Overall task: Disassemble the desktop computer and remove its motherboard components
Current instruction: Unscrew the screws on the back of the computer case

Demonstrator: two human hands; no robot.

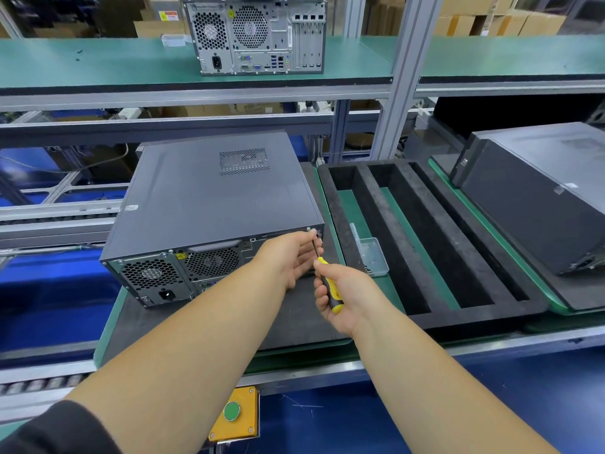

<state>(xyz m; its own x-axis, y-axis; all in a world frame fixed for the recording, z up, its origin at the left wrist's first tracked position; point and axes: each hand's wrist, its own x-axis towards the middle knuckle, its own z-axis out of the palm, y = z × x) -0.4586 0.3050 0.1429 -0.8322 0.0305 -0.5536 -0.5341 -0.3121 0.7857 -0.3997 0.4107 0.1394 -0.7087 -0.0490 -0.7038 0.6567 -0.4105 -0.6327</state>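
A dark grey desktop computer (209, 204) lies on its side on a black mat, its rear panel with fans and power socket facing me. My right hand (343, 296) grips a yellow and black screwdriver (329, 286), whose tip points up at a screw at the rear panel's top right corner. My left hand (291, 257) reaches beside the shaft with straight fingers, fingertips touching the shaft near the tip at that corner. The side cover is closed, so the motherboard is hidden.
A black foam tray (425, 244) with long slots lies to the right, a small clear plastic box (373, 257) on it. Another dark computer (537, 194) lies at far right. A third computer (255, 34) stands on the green upper shelf. A yellow box with a green button (234, 412) sits below.
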